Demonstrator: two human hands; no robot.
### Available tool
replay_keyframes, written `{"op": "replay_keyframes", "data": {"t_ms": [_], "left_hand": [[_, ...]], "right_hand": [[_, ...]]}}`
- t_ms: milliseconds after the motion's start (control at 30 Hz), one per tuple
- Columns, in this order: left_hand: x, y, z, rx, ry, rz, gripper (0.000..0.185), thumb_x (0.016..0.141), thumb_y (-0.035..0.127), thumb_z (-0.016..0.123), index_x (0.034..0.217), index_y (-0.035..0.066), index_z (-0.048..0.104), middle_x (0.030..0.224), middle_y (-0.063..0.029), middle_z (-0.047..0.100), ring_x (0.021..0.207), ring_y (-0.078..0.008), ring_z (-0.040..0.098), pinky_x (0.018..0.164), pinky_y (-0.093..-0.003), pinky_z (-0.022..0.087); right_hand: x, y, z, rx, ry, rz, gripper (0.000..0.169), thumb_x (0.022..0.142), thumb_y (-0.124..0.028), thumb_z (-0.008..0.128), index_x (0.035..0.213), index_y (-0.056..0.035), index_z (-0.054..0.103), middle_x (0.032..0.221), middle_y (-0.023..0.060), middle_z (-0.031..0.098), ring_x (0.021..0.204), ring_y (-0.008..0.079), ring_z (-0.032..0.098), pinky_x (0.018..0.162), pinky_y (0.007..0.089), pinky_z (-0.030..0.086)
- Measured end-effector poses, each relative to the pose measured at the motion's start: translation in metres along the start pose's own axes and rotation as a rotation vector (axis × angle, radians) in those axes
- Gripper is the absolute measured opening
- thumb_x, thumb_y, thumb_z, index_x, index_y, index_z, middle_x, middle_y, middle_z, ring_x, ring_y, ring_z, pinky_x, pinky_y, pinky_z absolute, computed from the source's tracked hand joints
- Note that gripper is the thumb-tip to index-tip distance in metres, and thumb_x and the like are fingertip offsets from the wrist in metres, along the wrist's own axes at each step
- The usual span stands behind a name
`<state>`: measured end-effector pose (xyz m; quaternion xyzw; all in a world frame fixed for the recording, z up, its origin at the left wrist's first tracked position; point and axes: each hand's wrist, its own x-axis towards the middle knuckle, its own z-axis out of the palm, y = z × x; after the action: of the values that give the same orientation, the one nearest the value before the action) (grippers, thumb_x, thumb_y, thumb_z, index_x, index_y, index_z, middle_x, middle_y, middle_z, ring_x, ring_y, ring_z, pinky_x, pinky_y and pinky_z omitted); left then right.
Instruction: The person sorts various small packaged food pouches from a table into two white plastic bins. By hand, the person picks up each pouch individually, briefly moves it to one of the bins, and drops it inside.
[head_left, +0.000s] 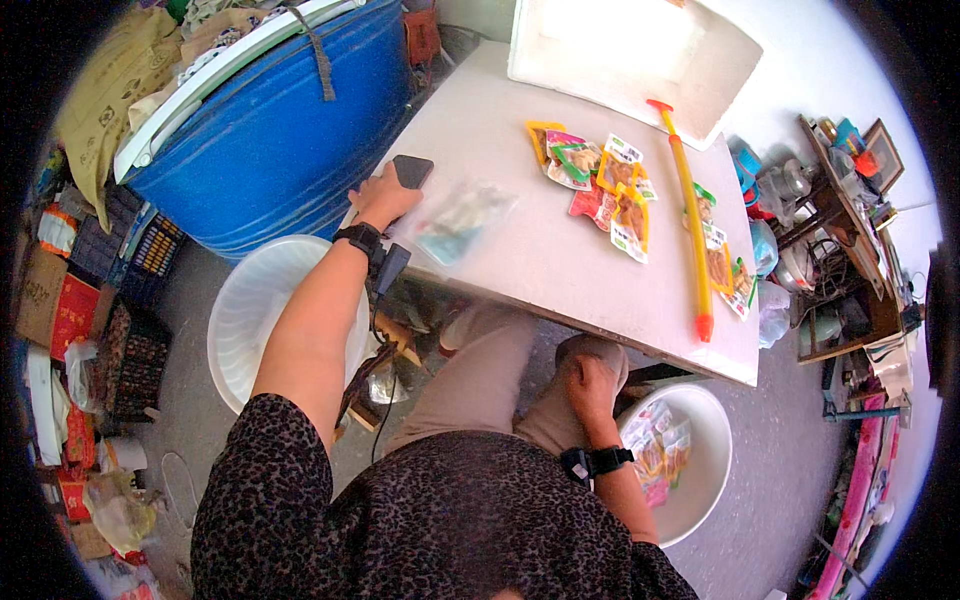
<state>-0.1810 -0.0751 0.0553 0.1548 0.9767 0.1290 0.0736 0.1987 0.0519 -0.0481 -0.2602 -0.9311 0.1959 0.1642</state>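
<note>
At the table's left edge, my left hand (385, 198) has its thumb and fingers on the near end of a dark smartphone (412, 172). Just right of that hand lies a clear plastic bag (465, 223) with pale and bluish contents, somewhat blurred. My right hand (590, 386) rests on my right knee, fingers curled in and nothing visible in them. Several small snack packets (628, 217) lie in a loose pile mid-table. A yellow tube (686, 225) with orange ends crosses the table's right side, with more snack packets (716, 255) beside and partly under it.
A white foam box (705, 105) stands at the table's (555, 292) far end. Below my left arm is a translucent round tub (247, 330); a white bucket (716, 457) holding packets stands right of my knee. A large blue barrel (277, 127) flanks the table's left.
</note>
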Motion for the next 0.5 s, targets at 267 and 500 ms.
{"op": "replay_keyframes", "data": {"t_ms": [267,500], "left_hand": [[-0.005,-0.001,-0.004,0.000,-0.005,-0.017,0.077,0.059,0.035,0.055,0.124,0.010,0.022,0.117,-0.0165,0.039,0.110,-0.0294,0.034,0.091,-0.0504,0.016],[-0.002,-0.005,-0.003,-0.024,-0.016,-0.005,0.080,0.058,0.036,0.057,0.125,0.010,0.021,0.118,-0.0162,0.037,0.112,-0.0291,0.032,0.092,-0.0507,0.015]], "right_hand": [[-0.002,0.012,0.002,-0.022,0.086,-0.039,0.017,0.064,-0.007,0.050,0.080,-0.0034,0.053,0.079,0.0134,0.054,0.079,0.0305,0.049,0.069,0.0388,0.038],[-0.006,0.021,0.003,-0.100,0.087,-0.049,0.017,0.063,-0.008,0.051,0.079,-0.0042,0.053,0.076,0.0122,0.052,0.078,0.0292,0.048,0.066,0.0394,0.036]]}}
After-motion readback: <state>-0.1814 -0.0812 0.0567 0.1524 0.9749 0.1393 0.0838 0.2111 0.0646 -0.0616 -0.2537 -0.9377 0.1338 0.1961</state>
